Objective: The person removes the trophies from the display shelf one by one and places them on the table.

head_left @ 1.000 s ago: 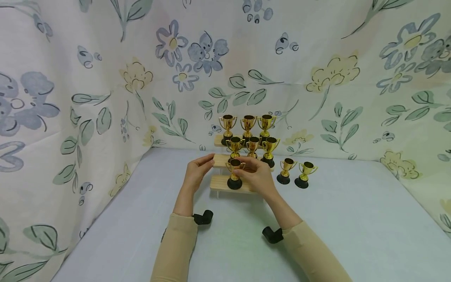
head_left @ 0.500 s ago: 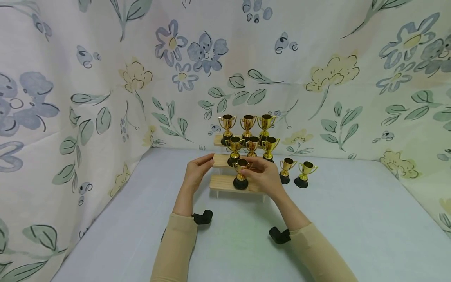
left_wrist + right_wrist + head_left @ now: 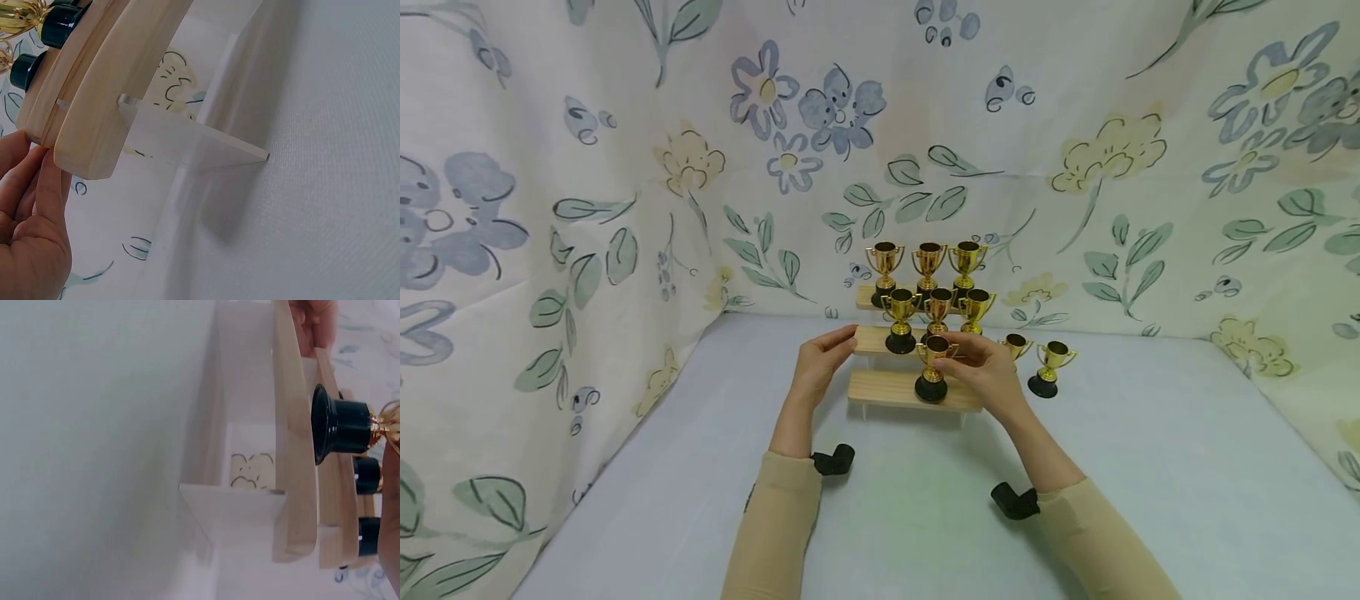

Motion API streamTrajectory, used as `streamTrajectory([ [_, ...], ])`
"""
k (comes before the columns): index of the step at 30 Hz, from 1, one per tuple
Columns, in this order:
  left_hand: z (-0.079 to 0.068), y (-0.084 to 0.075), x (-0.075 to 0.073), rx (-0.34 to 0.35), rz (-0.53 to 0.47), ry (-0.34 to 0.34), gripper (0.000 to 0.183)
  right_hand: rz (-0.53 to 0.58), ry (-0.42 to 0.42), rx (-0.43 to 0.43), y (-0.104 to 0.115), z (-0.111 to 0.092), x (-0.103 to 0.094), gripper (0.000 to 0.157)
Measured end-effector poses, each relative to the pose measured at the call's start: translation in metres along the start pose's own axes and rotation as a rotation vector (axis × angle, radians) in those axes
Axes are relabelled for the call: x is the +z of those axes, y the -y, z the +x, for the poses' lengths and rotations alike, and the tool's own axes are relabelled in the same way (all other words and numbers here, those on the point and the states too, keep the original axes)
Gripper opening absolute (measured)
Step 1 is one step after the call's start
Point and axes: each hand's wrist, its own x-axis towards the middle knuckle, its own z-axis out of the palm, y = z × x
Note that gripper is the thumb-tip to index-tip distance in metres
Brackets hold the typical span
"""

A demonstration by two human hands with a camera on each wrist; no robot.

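Note:
A three-step wooden display stand carries small gold trophies with black bases. My left hand (image 3: 816,367) pinches the left end of its middle board (image 3: 872,340); the left wrist view has thumb and fingers (image 3: 49,187) at that board end. My right hand (image 3: 988,375) holds a gold trophy (image 3: 934,354) by its cup. The trophy's black base (image 3: 353,425) is right at the surface of the bottom board (image 3: 880,388), right of its middle, and no other trophy shows on that board. In the right wrist view the cup is partly cut off by the frame.
Three trophies (image 3: 886,260) line the top board, and three more (image 3: 901,310) the middle one, partly hidden by my right hand. Two trophies (image 3: 1055,358) stand on the white table (image 3: 1150,433) to the right, one partly covered by that hand. Flowered cloth (image 3: 880,125) hangs behind.
My right hand has moved the trophy to the right along the bottom board, from left of its middle to right of it. The left hand has stayed at the middle board's end.

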Motion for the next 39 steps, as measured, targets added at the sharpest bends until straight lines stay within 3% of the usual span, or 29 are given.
streamTrajectory([
  [16,-0.001,-0.001,-0.001,0.002,-0.015,-0.008,0.04,-0.079,-0.02,0.023,-0.008,-0.006,-0.03,0.041],
  [30,0.001,0.001,0.0,-0.003,-0.015,-0.005,0.04,-0.177,-0.107,0.036,-0.005,-0.022,-0.07,0.043],
  [39,0.002,0.002,-0.001,-0.009,-0.009,0.001,0.039,-0.163,-0.165,0.029,-0.006,-0.028,-0.09,0.042],
])
